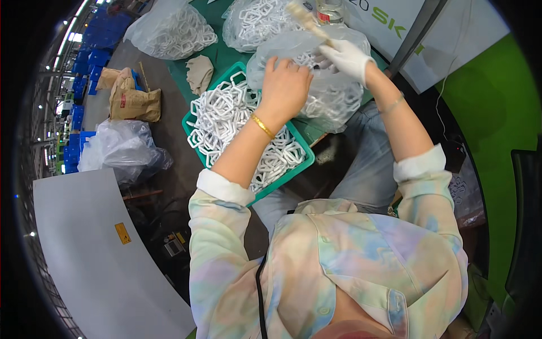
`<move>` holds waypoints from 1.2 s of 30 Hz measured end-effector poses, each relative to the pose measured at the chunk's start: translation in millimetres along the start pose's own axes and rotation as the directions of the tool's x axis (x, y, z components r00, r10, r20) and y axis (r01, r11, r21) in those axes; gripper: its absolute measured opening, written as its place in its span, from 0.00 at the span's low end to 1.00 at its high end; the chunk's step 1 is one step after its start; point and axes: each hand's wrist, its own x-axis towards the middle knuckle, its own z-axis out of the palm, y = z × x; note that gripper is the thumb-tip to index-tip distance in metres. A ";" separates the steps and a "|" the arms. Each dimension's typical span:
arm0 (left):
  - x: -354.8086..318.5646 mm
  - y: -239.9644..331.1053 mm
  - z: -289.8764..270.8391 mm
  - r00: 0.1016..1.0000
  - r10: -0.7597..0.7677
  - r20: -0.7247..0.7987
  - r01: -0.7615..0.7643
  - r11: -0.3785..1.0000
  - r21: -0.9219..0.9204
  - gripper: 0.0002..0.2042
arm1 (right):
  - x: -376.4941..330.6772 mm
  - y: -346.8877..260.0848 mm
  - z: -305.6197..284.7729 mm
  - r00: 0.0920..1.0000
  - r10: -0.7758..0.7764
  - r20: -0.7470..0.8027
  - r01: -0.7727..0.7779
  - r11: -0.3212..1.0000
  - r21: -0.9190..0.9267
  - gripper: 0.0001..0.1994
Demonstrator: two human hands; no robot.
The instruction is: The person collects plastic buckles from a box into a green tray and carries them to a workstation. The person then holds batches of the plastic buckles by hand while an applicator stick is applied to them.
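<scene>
My right hand (pixel 345 59), in a white glove, is closed round a pale, brush-like tool (pixel 307 21), blurred by motion. It is above a clear plastic bag (pixel 333 110) of white links. My bare left hand (pixel 285 85) lies over the left edge of that bag. Its fingers curl down onto the plastic, and their tips are partly hidden. Below my left forearm stands a green crate (pixel 305 164), heaped with white angular plastic links (pixel 223 116).
Two more bags of white links, a left one (pixel 172 34) and a middle one (pixel 257 25), stand at the back beside a jar (pixel 330 10). A beige cloth (pixel 199 74) lies by the crate. Left are a paper sack (pixel 135 99) and a plastic bag (pixel 127 147).
</scene>
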 end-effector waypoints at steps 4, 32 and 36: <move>-20.5 26.9 -7.5 0.754 -0.074 0.653 0.122 0.992 -0.028 0.12 | 43.5 41.9 -9.8 0.996 0.041 0.085 -0.018 0.965 -0.260 0.23; -15.9 -26.6 57.9 0.734 -0.346 0.585 0.451 0.892 -0.038 0.32 | 34.8 100.6 -15.8 0.997 0.066 -0.026 -0.066 0.998 -0.010 0.21; -8.1 -52.3 46.6 0.596 -0.534 0.600 0.704 0.707 -0.070 0.28 | 30.5 61.9 -18.1 0.987 0.133 -0.092 -0.152 0.956 -0.253 0.21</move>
